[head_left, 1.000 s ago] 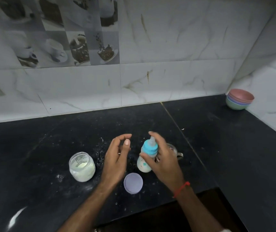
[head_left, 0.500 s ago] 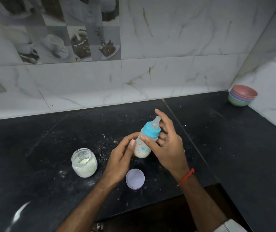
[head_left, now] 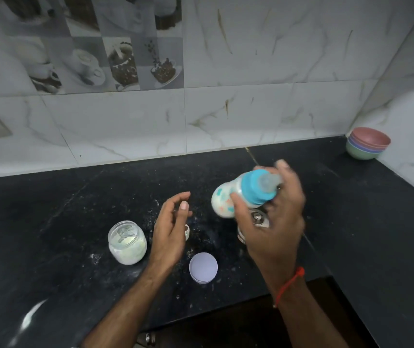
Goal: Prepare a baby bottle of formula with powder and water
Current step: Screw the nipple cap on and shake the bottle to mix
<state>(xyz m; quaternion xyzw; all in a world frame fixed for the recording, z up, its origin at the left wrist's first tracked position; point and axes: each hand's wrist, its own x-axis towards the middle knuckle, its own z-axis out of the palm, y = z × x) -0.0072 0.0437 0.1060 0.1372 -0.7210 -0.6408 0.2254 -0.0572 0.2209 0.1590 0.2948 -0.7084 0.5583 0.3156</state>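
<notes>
**Bottle tipped in one hand over a crowded counter**

Head view: the right hand (head_left: 273, 222) is wrapped around the baby bottle (head_left: 241, 194), fingers closed on its body and blue collar; the bottle is held above the black counter (head_left: 351, 234), tilted nearly sideways with the teat pointing right and milky liquid inside; its outline is blurred, so I judge it is being shaken. The left hand (head_left: 170, 229) hovers apart from the bottle, fingers loosely curled and holding nothing.

Risks, as I judge them: whether the collar is screwed tight cannot be told, and a loose one would let formula leak or spray at this tilt; a one-handed hold on a smooth bottle could slip, dropping it onto the steel cup (head_left: 257, 218) just below the hand; the open powder jar (head_left: 127, 242) stands near the left wrist with its lid (head_left: 203, 267) lying off beside it, so a careless sweep of that arm could knock it over; spilt powder already dusts the counter. The stacked bowls (head_left: 367, 143) in the far corner are well apart.
</notes>
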